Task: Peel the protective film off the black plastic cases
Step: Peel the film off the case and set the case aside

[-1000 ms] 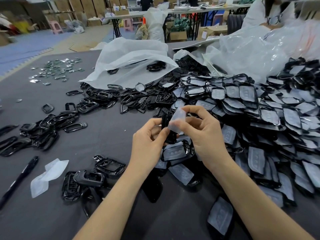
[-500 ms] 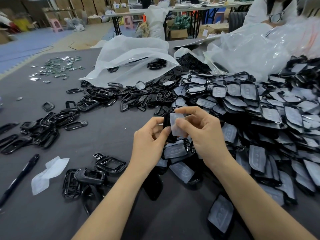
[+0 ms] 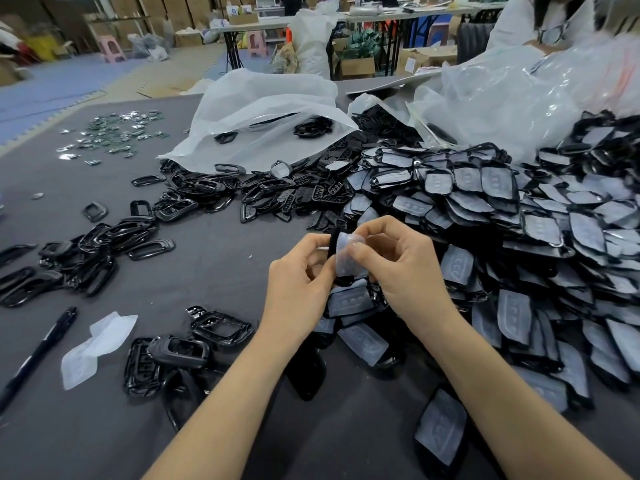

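Case between hands, film pinched

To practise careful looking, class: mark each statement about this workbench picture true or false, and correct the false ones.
1. The left hand and right hand hold one black case between them. True.
2. The right hand pinches the film on that case. True.
3. The pen lies right of the hands. False: it lies left of them.
4. The big pile of film-covered cases is on the left. False: it is on the right.
5. A loose film piece lies beside the pen. True.
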